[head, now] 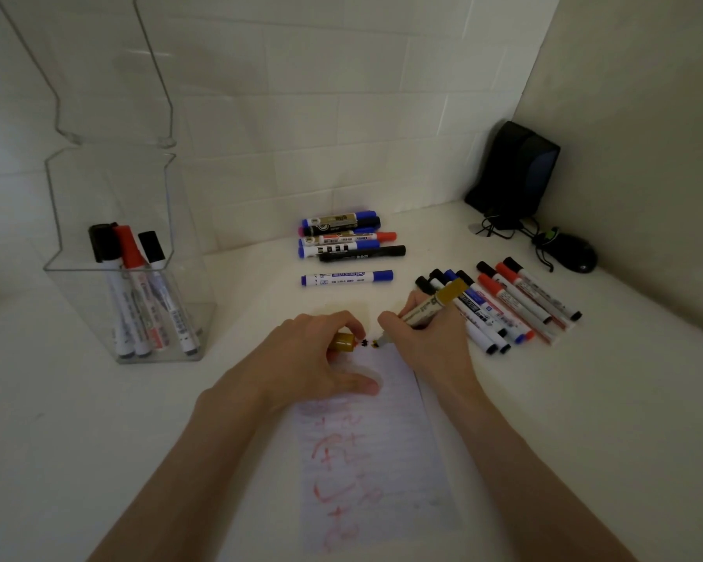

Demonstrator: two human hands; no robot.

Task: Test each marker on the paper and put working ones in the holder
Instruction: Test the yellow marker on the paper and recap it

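Rough progress check from my end: the clear holder on the left has four capped markers standing in it, so some are sorted. The paper has red scribbles down its lower half.

The one being tested is the gold marker. My right hand has its fingers wrapped round the barrel like a pen, with the tip down at the paper's top edge. My left hand pinches the gold cap between thumb and fingers while its heel rests on the sheet. There are tiny dark marks by the tip, but I can't tell if it's really writing.

Plenty left, I'd guess: a row of markers just right of my hand, a pile at the back and one blue marker lying alone. I can't tell which are already tested.

A black speaker and a mouse sit in the corner, well clear. Nothing blocks the way to the holder.
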